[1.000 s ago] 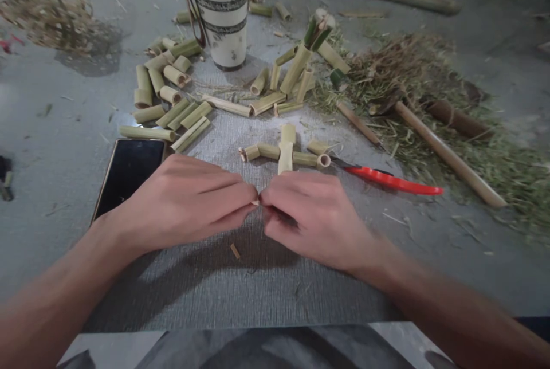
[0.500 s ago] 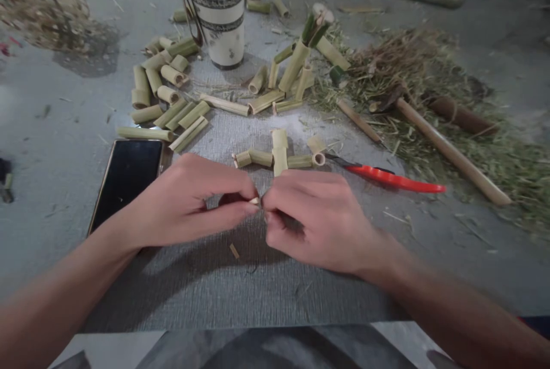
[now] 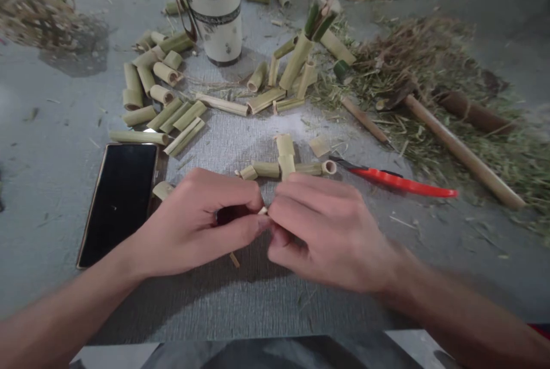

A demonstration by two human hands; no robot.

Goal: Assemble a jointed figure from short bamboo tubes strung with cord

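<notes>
Between the thumb and forefinger of my left hand (image 3: 219,220) is a small pale piece of bamboo (image 3: 263,210), mostly hidden by the fingers. My right hand (image 3: 322,226) is closed in a pinch against the other side, its fingertips touching or nearly touching the left ones; what it holds is hidden. Just beyond my hands lies a cross-shaped figure of joined bamboo pieces (image 3: 287,164). A thin sliver (image 3: 234,259) rests on the table below my left hand.
A phone (image 3: 118,203) lies left, beside several cut bamboo tubes (image 3: 163,77). Behind stands a patterned white cup (image 3: 221,19). Red-handled pliers or cutters (image 3: 399,180), a pointed wooden-handled tool (image 3: 365,120), a hammer-like tool (image 3: 464,151) and plant shavings (image 3: 429,65) lie right.
The gap between my hands has closed, and the right fingertips now meet the small piece. The camera view has shifted slightly, uncovering a bamboo bit beside the phone.
</notes>
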